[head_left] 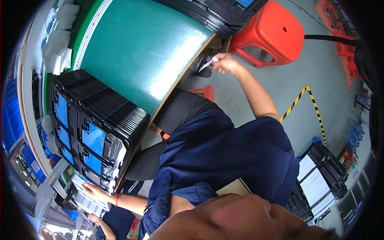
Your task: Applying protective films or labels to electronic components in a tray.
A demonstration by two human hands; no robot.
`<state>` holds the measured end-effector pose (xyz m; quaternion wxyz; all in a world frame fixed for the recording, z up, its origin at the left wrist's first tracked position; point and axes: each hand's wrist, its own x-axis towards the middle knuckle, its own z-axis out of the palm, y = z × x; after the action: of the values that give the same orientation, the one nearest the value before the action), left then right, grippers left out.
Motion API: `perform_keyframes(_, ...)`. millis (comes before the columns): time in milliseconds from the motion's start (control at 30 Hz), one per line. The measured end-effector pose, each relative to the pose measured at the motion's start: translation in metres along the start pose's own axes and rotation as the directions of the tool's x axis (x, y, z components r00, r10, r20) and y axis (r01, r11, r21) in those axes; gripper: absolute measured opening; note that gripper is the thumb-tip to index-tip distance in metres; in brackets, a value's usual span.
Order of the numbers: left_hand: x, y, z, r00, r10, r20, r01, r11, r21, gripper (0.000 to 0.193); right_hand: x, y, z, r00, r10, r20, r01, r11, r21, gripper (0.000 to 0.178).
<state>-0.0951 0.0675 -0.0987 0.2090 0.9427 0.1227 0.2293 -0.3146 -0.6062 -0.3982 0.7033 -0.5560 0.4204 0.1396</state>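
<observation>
My right hand (225,64) is closed in a pinch on a thin white strip (206,65), beyond the table's right edge. Below the strip lies something dark and bag-like, partly hidden. My left hand (95,193) is stretched out with its fingers apart, past the near end of a stack of black plastic trays (116,107). It lies over or beside a white and pale blue stack (82,188); whether it touches this I cannot tell. Blue-faced rectangular panels (94,138) sit in the compartments of the top tray.
The green tabletop (132,44) bears another black tray stack (200,12) at its far end. A red stool (276,32) stands to the right. White foam-like pieces (60,52) line the left shelf. Another person's hand (94,218) is at lower left. Yellow-black tape (296,103) marks the floor.
</observation>
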Motion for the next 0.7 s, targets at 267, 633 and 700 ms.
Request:
perform_keyframes(267, 0.005, -0.119, 0.012, 0.933, 0.340, 0.118, -0.350, 0.934, 0.075, 0.042, 0.095, 0.048, -0.027, 0.767, 0.217, -0.604, -0.115, 0.972, 0.203, 0.019)
perform_keyframes(633, -0.058, -0.038, 0.134, 0.895, 0.127, 0.428, -0.123, 0.992, -0.037, 0.035, 0.115, 0.069, 0.010, 0.894, -0.357, -0.271, 0.008, 0.618, -0.786, 0.037)
perform_keyframes(700, -0.025, -0.072, 0.115, 0.938, 0.020, 0.345, -0.013, 1.000, -0.021, 0.034, 0.117, 0.082, 0.011, 0.876, -0.475, -0.087, 0.204, 0.527, -0.825, 0.037)
